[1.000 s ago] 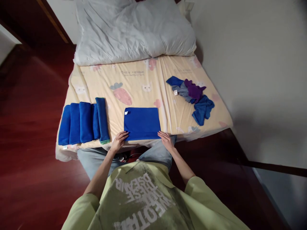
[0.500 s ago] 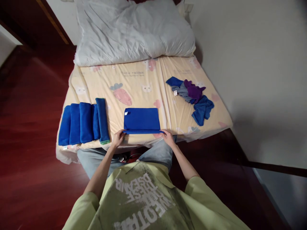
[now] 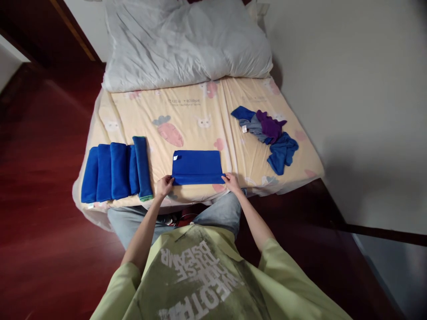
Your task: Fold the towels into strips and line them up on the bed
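A flat blue cloth (image 3: pixel 196 162) with a small white tag at its upper left lies on the bed, its near edge turned up in a narrow fold. My left hand (image 3: pixel 164 186) pinches the left end of that fold, and my right hand (image 3: pixel 231 182) pinches the right end. Several folded blue cloths (image 3: pixel 119 171) stand side by side at the left, the rightmost with a green edge. Toward the right lies a crumpled heap of blue, grey and purple cloths (image 3: pixel 271 127).
The bed (image 3: pixel 200 120) has a yellow patterned sheet. Across its far end lies a big grey-white pillow or quilt (image 3: pixel 190 44). A pale wall (image 3: pixel 360 111) rises at the right, and dark red floor (image 3: pixel 43 178) shows at the left. My legs touch the bed's near edge.
Both hands have moved slightly away from my body, carrying the near edge of the blue cloth over, so the folded strip is wider. The other cloths have not moved.
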Available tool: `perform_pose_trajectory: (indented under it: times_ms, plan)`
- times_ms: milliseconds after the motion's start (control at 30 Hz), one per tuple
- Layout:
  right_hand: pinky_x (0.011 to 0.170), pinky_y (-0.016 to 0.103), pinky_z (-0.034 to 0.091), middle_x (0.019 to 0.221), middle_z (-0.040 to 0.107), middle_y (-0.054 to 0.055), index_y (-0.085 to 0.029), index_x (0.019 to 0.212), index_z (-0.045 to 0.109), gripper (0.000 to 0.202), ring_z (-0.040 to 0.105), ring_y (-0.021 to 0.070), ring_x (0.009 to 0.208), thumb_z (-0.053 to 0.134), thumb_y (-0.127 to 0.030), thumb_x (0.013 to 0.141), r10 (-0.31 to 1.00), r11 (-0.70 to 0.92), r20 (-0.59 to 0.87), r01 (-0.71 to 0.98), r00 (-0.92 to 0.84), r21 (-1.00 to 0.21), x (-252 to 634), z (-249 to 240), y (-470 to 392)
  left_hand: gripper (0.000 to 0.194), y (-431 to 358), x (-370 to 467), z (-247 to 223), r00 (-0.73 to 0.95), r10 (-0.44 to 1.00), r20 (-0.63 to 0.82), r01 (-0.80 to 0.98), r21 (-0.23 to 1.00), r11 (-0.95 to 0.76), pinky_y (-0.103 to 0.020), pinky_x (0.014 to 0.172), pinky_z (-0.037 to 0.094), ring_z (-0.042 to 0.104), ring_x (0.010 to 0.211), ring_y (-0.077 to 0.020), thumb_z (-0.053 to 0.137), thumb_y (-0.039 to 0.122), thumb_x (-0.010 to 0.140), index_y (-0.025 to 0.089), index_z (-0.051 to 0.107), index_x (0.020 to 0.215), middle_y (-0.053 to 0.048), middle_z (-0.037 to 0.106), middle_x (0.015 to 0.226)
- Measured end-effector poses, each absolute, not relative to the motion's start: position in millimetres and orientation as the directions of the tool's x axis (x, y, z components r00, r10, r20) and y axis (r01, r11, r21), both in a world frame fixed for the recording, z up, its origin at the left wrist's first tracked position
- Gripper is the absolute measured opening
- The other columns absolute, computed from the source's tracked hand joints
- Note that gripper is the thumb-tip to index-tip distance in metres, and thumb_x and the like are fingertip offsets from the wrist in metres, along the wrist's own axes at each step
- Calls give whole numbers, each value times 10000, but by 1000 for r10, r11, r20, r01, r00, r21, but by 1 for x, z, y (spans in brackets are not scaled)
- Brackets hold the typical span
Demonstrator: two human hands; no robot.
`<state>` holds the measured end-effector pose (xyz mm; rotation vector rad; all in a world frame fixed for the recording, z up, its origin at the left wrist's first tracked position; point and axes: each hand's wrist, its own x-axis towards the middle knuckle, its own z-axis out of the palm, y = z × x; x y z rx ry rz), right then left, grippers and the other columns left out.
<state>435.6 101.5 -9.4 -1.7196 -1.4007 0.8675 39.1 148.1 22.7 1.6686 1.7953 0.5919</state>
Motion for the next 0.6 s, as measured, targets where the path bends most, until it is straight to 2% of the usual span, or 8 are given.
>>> perform_pose_trajectory:
  times_ms: [233, 367, 433, 500, 600]
  plan:
    - [701, 340, 554, 806, 745, 87, -200, 815, 642, 340, 700, 237, 749, 558, -530, 804, 977, -154, -56, 495, 208, -855, 432, -12, 104, 247, 150, 43, 22, -25, 990, -139, 718, 686, 114, -303, 727, 537, 729, 806, -244, 573, 354, 863, 171, 720, 939, -95, 762, 858]
    - [724, 353, 569, 824, 751, 104, -190, 833, 661, 300, 716, 245, 754, 573, -478, 827, 970, -177, -61, 508, 235, -843, 426, -10, 103, 254, 148, 49, 18, -22, 995, -94, 752, 654, 78, -316, 741, 530, 718, 797, -247, 565, 333, 875, 153, 715, 972, -111, 748, 853]
    - [753, 371, 572, 812, 744, 100, -183, 883, 678, 281, 716, 252, 756, 583, -446, 846, 962, -201, -54, 555, 269, -807, 419, -6, 101, 257, 144, 52, 16, 9, 1000, -21, 778, 629, 6, -342, 778, 534, 703, 826, -255, 542, 318, 890, 152, 697, 1010, -118, 737, 886]
    - [794, 391, 575, 837, 739, 96, -171, 1012, 686, 284, 713, 256, 784, 578, -396, 877, 957, -203, -12, 641, 289, -740, 412, -1, 98, 261, 139, 54, 15, 38, 994, 98, 814, 574, -88, -384, 854, 531, 678, 931, -276, 523, 297, 908, 154, 676, 1063, -141, 719, 975]
    - [949, 437, 541, 1092, 717, 152, -155, 1229, 640, 343, 687, 277, 1028, 528, -304, 941, 958, -91, 167, 802, 232, -590, 404, 6, 89, 276, 133, 52, 16, 114, 962, 247, 873, 437, -216, -464, 982, 481, 595, 1165, -318, 504, 258, 937, 169, 654, 1152, -182, 661, 1204]
